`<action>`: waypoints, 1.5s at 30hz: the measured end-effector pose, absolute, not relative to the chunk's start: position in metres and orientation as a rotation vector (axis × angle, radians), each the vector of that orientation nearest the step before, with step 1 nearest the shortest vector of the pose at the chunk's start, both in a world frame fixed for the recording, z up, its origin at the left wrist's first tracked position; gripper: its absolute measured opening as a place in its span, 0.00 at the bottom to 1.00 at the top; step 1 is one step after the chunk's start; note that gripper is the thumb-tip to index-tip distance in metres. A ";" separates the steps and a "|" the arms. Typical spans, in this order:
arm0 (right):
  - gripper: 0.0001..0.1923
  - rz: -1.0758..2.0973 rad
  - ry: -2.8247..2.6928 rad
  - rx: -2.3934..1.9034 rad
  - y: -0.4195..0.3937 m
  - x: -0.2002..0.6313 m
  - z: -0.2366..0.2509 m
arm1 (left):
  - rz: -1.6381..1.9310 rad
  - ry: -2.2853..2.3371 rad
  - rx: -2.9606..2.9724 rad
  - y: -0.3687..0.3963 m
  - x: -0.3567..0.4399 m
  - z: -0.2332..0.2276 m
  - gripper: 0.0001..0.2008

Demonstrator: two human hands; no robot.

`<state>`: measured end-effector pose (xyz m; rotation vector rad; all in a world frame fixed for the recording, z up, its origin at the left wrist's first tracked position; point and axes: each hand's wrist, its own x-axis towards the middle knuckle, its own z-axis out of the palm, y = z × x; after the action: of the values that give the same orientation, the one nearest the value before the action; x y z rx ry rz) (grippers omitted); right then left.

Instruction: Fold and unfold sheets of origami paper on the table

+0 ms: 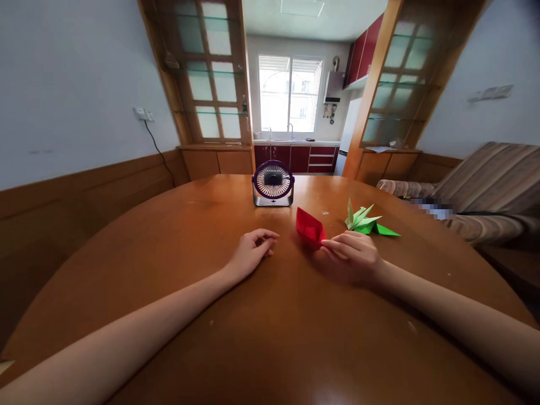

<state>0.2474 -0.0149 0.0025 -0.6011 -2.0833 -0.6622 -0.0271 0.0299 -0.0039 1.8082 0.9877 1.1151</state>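
Note:
A folded red paper boat (pixel 311 229) is pinched at its right end by the fingertips of my right hand (pixel 352 253). My left hand (pixel 253 250) rests on the wooden table (pixel 189 242), left of the boat and apart from it. Its fingers are loosely bent, a little apart, with nothing visible in them. Just beyond my right hand lie green folded paper pieces: a pale green paper crane (pixel 358 216) and a brighter green one (pixel 382 229) that overlap. My right hand partly hides their lower edge.
A small purple desk fan (pixel 273 183) stands on a metal stand near the table's far side. A striped armchair (pixel 498 180) is at the right. Wooden cabinets (pixel 215 160) and a kitchen with a window (pixel 290 93) are behind.

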 end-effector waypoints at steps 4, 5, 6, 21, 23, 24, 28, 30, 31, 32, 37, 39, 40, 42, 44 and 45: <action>0.11 -0.859 -2.066 -0.599 -0.004 0.275 0.011 | 1.087 1.004 1.827 0.030 -0.027 -0.003 0.14; 0.11 -0.919 -2.058 -0.601 -0.001 0.282 0.013 | 1.081 1.002 1.833 0.030 -0.027 -0.003 0.14; 0.10 -0.960 -2.058 -0.604 0.002 0.289 0.014 | 1.079 1.001 1.840 0.031 -0.028 -0.004 0.13; 0.01 -0.949 -2.057 -0.819 0.018 0.332 0.007 | 1.064 0.984 1.862 0.030 -0.028 -0.001 0.12; 0.01 -0.932 -2.067 -0.820 0.016 0.331 0.007 | 1.073 0.982 1.859 0.030 -0.028 -0.001 0.12; 0.01 -0.915 -2.073 -0.825 0.015 0.330 0.007 | 1.076 0.980 1.861 0.029 -0.028 -0.001 0.11; 0.02 -0.844 -2.102 -0.826 0.012 0.329 0.009 | 1.075 0.976 1.857 0.029 -0.027 0.000 0.11; 0.02 -0.833 -2.109 -0.824 0.011 0.329 0.010 | 1.073 0.980 1.852 0.029 -0.027 0.000 0.11; 0.02 -0.833 -2.111 -0.825 0.011 0.329 0.011 | 1.071 0.980 1.848 0.030 -0.027 -0.001 0.12; 0.03 -0.834 -2.114 -0.824 0.010 0.329 0.011 | 1.072 0.977 1.841 0.030 -0.027 -0.001 0.12; 0.05 -0.810 -2.116 -0.840 0.009 0.331 0.013 | 1.093 0.977 1.821 0.032 -0.028 -0.005 0.13; 0.06 -0.792 -2.103 -0.858 0.009 0.331 0.014 | 1.115 0.984 1.815 0.033 -0.028 -0.005 0.13; 0.06 -0.786 -2.092 -0.861 0.009 0.331 0.015 | 1.131 0.990 1.800 0.034 -0.028 -0.006 0.13; 0.06 -0.786 -2.069 -0.855 0.007 0.329 0.019 | 1.169 1.006 1.749 0.036 -0.027 -0.006 0.14; 0.07 -0.806 -2.041 -0.825 0.004 0.322 0.024 | 1.208 1.016 1.686 0.038 -0.027 -0.006 0.15; 0.07 -0.819 -2.027 -0.803 0.002 0.317 0.027 | 1.225 1.018 1.661 0.040 -0.027 -0.006 0.16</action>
<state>0.3165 0.0025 0.0275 -0.8025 -2.0271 -0.8195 -0.0272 0.0397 -0.0064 1.6608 1.0179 1.2247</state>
